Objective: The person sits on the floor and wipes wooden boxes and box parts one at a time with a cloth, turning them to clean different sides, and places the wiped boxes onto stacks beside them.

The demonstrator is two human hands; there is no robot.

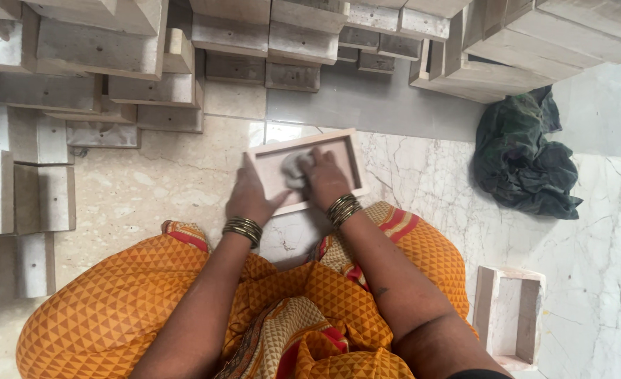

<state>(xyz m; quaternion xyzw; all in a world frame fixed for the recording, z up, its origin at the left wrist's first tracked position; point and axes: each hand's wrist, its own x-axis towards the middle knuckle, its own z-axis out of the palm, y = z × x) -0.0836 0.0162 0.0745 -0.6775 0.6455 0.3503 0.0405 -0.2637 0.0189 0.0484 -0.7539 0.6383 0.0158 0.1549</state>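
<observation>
Two hands work one shallow stone tray (346, 158) on the marble floor (422, 182) before the knees — left hand (248, 198) spread flat on its near rim, right hand (322, 179) curled around a grey pad (293, 168) inside — it looks rigid, heavy, chippable, best gripped by its raised edges.

Both my forearms reach up toward the middle of the frame. My left hand (251, 196) lies flat, fingers pressed down together; my right hand (323, 179) is curled, knuckles raised, just beside it.
</observation>
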